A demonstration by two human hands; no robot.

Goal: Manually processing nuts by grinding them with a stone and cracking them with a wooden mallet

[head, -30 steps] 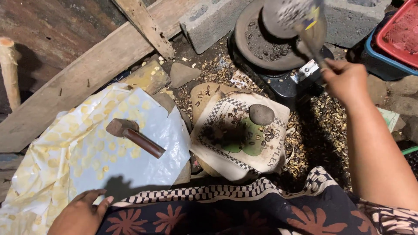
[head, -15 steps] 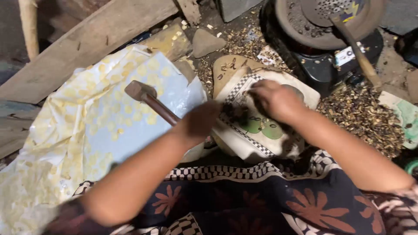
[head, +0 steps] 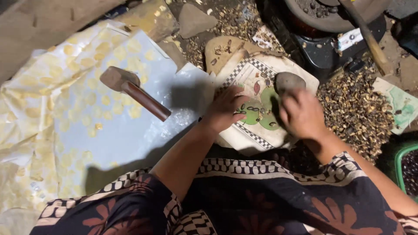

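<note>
Both hands have spread apart on the tile [head: 244,135] since half a second ago. The left hand [head: 226,109] lies open, fingers on the seeds [head: 254,109] at the tile's middle. The right hand [head: 302,114] curls loosely, empty, just below the stone [head: 289,81] near the tile's far edge.

Right hand [head: 301,114] blurred; covers part of the tile [head: 244,135], and can't tell if its fingers [head: 287,104] touch the stone [head: 289,81] just above. Left hand [head: 226,109] hides the tile's left side. Small dark bits on the tile too small to identify. Pan [head: 335,17] and green basket [head: 402,167] cut off by frame edges. Wooden handle [head: 370,41] top out of view.
</note>
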